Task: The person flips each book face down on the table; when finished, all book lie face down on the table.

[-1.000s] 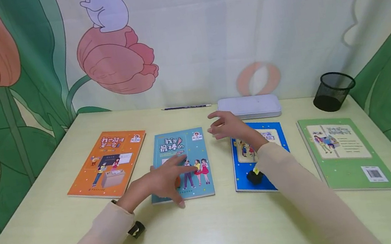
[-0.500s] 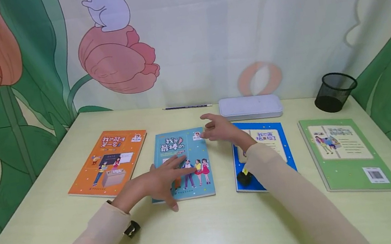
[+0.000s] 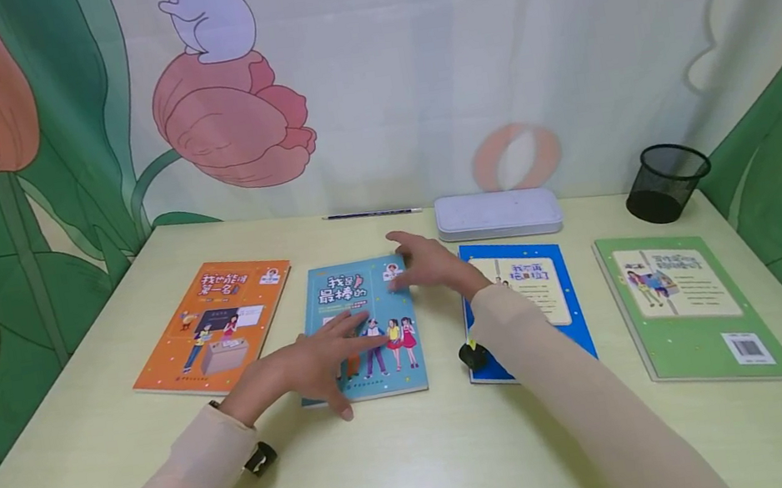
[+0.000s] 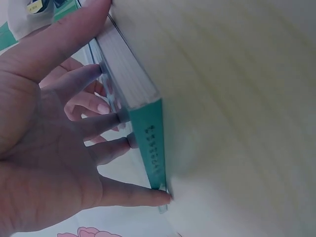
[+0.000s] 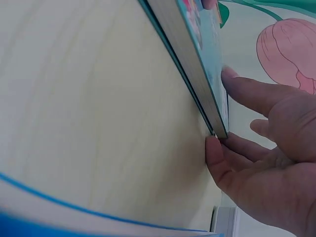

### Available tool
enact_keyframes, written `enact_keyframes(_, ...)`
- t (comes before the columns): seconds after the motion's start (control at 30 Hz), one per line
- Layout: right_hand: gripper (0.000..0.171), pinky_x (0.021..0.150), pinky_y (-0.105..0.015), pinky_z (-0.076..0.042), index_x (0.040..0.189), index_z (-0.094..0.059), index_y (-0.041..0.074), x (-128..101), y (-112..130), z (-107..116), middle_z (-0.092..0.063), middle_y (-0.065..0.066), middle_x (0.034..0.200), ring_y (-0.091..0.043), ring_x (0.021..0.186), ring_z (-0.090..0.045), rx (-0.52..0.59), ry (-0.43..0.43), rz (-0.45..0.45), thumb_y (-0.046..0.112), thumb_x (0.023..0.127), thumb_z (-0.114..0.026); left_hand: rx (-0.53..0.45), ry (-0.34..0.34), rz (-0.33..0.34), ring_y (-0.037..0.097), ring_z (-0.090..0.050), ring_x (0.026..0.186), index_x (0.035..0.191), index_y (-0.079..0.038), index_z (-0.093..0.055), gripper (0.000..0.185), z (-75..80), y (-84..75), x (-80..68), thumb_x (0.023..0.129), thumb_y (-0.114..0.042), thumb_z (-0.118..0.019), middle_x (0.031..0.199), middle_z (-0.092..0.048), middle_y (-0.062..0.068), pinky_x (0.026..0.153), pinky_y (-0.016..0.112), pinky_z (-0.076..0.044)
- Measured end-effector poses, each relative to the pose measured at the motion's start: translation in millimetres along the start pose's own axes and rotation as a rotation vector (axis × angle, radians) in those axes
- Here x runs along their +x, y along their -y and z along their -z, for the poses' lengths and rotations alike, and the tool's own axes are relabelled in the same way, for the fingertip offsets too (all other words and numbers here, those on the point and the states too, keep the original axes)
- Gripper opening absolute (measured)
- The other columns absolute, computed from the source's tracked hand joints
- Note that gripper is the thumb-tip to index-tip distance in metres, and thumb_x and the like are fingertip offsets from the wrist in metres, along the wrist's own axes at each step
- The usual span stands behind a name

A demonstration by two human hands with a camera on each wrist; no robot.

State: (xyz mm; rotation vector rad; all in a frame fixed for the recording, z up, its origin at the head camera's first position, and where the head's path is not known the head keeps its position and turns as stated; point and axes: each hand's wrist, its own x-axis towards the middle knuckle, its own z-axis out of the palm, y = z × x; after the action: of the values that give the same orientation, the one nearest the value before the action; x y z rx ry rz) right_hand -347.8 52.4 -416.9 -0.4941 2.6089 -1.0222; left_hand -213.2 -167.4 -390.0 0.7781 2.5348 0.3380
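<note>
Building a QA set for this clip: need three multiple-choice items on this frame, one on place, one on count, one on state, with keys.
1. Where does the mesh pen cup stand?
A. far right of the table
B. on the orange book
C. beside the pencil

2. How many books lie on the table?
A. two
B. four
C. six

3. How does the left hand meet the teal book?
A. fist beside it
B. lifting it up
C. fingers laid flat on its cover

Key: 1 A, it stands past the green book. 2 B, orange, teal, blue, green. 3 C, straight fingers rest on the cover.
</note>
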Motion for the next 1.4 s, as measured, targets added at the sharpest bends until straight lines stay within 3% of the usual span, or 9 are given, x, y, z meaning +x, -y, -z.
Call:
enact_keyframes(0.13, 0.091, 0.116, -0.049, -0.038, 0.158, -0.029, 0.020, -2, 7, -2, -0.046, -0.017, 0.152, -0.034, 0.136, -0.049, -0.055, 0.007, -0.008, 0.025, 0.084, -0.082, -0.001, -0.001, -0.012, 0.040, -0.002, 0.155, 0.155, -0.027, -0.038, 0.099, 0.0, -0.8, 0.5, 0.072, -0.026, -0.091, 0.169, -0.008, 0.012, 0.114, 0.066, -0.032)
enact_keyframes(0.37, 0.091, 0.116, -0.050, -0.038, 0.158, -0.029, 0.023, -1, 15, -4, -0.044, -0.016, 0.155, -0.034, 0.141, -0.044, -0.086, 0.024, -0.030, 0.026, 0.084, -0.082, -0.003, 0.002, -0.013, 0.041, -0.002, 0.155, 0.155, -0.026, -0.039, 0.098, 0.1, -0.2, 1.6, 0.072, -0.026, -0.091, 0.169, -0.010, 0.013, 0.115, 0.064, -0.032)
enact_keyframes(0.8, 0.080, 0.120, -0.051, -0.031, 0.152, -0.042, 0.017, 6, 24, -4, -0.044, -0.009, 0.157, -0.038, 0.147, -0.033, -0.204, 0.013, -0.003, 0.030, 0.084, -0.082, 0.023, -0.011, -0.011, 0.041, -0.006, 0.155, 0.153, -0.027, -0.041, 0.097, 1.3, 0.1, 2.8, 0.071, -0.027, -0.092, 0.169, -0.012, 0.013, 0.115, 0.063, -0.032)
enact_keyframes(1.03, 0.084, 0.115, -0.056, -0.035, 0.153, -0.040, 0.020, 9, 25, -7, -0.042, -0.014, 0.155, -0.040, 0.140, -0.034, -0.252, -0.006, -0.044, 0.035, 0.082, -0.083, 0.013, -0.014, -0.014, 0.039, -0.006, 0.156, 0.152, -0.030, -0.043, 0.095, -2.2, 0.4, 3.6, 0.071, -0.026, -0.092, 0.168, -0.013, 0.012, 0.115, 0.062, -0.034)
enact_keyframes(1.2, 0.082, 0.118, -0.050, -0.035, 0.153, -0.039, 0.015, 12, 22, -9, -0.041, -0.016, 0.155, -0.035, 0.143, -0.037, -0.155, -0.002, -0.047, 0.027, 0.083, -0.082, 0.009, -0.012, -0.003, 0.038, -0.005, 0.156, 0.152, -0.031, -0.043, 0.094, -1.8, -0.2, 4.0, 0.072, -0.025, -0.091, 0.169, -0.012, 0.010, 0.115, 0.061, -0.033)
enact_keyframes(1.4, 0.073, 0.120, -0.048, -0.033, 0.152, -0.039, 0.010, 11, 19, -4, -0.039, -0.016, 0.157, -0.034, 0.141, -0.040, 0.139, 0.008, -0.103, 0.013, 0.089, -0.074, 0.000, -0.013, 0.004, 0.039, -0.005, 0.156, 0.152, -0.031, -0.043, 0.094, -0.1, -1.4, 1.9, 0.072, -0.024, -0.091, 0.169, -0.012, 0.010, 0.115, 0.060, -0.034)
